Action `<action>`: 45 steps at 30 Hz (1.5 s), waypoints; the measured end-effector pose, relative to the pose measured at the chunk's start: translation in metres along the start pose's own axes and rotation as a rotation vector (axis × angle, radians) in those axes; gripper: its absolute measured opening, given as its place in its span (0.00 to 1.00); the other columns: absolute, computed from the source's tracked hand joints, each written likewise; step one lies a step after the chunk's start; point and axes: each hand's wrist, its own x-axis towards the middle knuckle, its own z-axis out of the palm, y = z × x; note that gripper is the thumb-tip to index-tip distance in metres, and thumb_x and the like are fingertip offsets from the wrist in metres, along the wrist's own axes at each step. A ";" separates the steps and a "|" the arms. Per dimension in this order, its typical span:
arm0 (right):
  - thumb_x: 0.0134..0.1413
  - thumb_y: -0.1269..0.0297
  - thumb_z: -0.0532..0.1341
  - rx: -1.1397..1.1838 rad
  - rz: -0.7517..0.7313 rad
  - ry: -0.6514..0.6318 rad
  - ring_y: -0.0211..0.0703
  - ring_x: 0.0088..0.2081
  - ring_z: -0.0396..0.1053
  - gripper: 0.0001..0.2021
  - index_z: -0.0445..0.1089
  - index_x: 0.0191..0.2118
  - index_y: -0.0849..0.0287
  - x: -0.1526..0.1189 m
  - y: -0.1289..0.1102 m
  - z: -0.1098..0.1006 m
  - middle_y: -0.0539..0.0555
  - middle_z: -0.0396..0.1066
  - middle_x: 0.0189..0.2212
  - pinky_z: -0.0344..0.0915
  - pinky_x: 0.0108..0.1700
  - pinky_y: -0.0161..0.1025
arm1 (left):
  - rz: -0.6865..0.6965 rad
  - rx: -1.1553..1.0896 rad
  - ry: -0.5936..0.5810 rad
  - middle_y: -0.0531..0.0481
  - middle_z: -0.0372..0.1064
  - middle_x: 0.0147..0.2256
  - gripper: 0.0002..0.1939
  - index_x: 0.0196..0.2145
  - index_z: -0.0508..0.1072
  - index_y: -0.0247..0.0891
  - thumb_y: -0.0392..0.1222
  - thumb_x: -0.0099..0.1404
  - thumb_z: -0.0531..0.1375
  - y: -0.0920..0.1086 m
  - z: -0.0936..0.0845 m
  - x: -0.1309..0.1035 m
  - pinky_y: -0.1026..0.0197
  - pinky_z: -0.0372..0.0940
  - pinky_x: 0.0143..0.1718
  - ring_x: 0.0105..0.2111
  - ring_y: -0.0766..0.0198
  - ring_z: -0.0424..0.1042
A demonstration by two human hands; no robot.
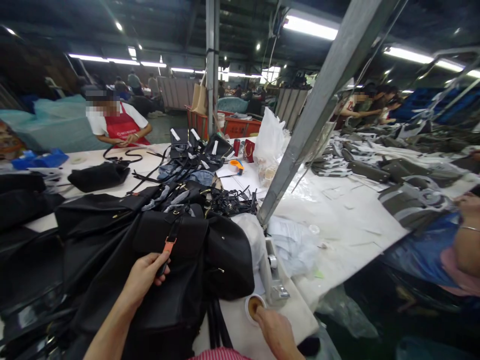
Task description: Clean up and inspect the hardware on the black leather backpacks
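Note:
A black backpack [170,290] lies in front of me, flap side up. My left hand [150,272] is closed on the end of its black strap [163,269], thumb on top, just below an orange-brown tab [169,245] at the flap. At the table's front edge stands a small round white tub [248,314] with yellowish-brown stuff inside. My right hand [273,325] reaches over its rim, fingers together and tips down in the tub. What those fingers hold, if anything, is hidden. Beside the tub is a white tape dispenser [276,272].
More black bags [97,215] pile up on the left. A slanted metal post [311,110] rises from the table [360,235]. Farther back are an orange tape roll [236,165] and a white plastic bag [268,135]. A person in a red apron [119,125] works across the table; another person's arm [467,245] is at right.

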 end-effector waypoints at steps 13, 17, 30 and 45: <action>0.63 0.67 0.57 -0.159 0.011 -0.061 0.43 0.39 0.74 0.09 0.71 0.45 0.63 0.074 -0.005 0.002 0.55 0.75 0.40 0.71 0.42 0.45 | 0.024 0.018 0.011 0.49 0.70 0.19 0.33 0.26 0.73 0.33 0.70 0.42 0.64 -0.006 -0.002 0.001 0.63 0.61 0.16 0.16 0.65 0.66; 0.62 0.66 0.59 -0.155 -0.013 -0.077 0.42 0.39 0.74 0.07 0.71 0.42 0.63 0.077 0.000 0.002 0.55 0.74 0.43 0.71 0.43 0.44 | 0.016 0.013 0.021 0.50 0.69 0.18 0.32 0.26 0.73 0.34 0.70 0.42 0.65 -0.005 0.000 -0.001 0.64 0.61 0.16 0.16 0.65 0.66; 0.59 0.76 0.55 0.117 -0.061 0.041 0.48 0.40 0.73 0.10 0.72 0.43 0.63 0.087 0.007 0.004 0.60 0.75 0.40 0.67 0.45 0.48 | 0.001 -0.012 0.016 0.50 0.69 0.18 0.31 0.26 0.73 0.34 0.69 0.43 0.65 -0.010 -0.002 0.001 0.65 0.60 0.16 0.16 0.66 0.65; 0.51 0.57 0.56 1.018 0.065 -0.044 0.39 0.22 0.67 0.09 0.67 0.31 0.57 0.034 0.031 -0.076 0.51 0.72 0.24 0.61 0.21 0.32 | -0.044 -0.130 -0.072 0.51 0.70 0.19 0.26 0.27 0.74 0.34 0.63 0.47 0.67 -0.007 -0.004 -0.007 0.66 0.59 0.17 0.17 0.67 0.65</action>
